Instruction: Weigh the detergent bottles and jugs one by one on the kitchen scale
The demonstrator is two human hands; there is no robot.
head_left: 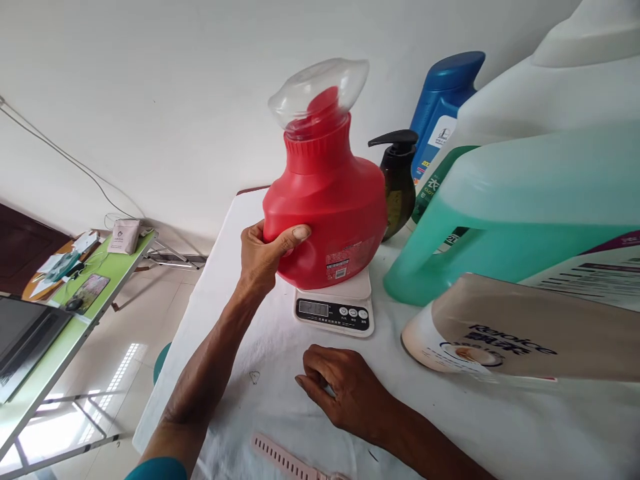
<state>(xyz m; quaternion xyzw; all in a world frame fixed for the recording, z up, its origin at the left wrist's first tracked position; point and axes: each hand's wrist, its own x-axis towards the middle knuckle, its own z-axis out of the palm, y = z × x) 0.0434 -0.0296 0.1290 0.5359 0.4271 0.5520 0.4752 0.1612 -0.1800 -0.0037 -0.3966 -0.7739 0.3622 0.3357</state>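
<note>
My left hand grips the lower left side of a large red detergent bottle, thumb across its front. A clear cap tops the bottle, over a red spout. Beneath the bottle is a white digital kitchen scale; whether the base rests fully on its platform I cannot tell. Digits on the display are too faint to read. In front of the scale, my right hand lies on the white cloth with its fingers curled in. Nothing shows in it.
On the right stand a beige Rejoice bottle, a jug of green liquid, a dark pump bottle and a blue bottle. A pink watch strap lies at the front. A green table stands to the left.
</note>
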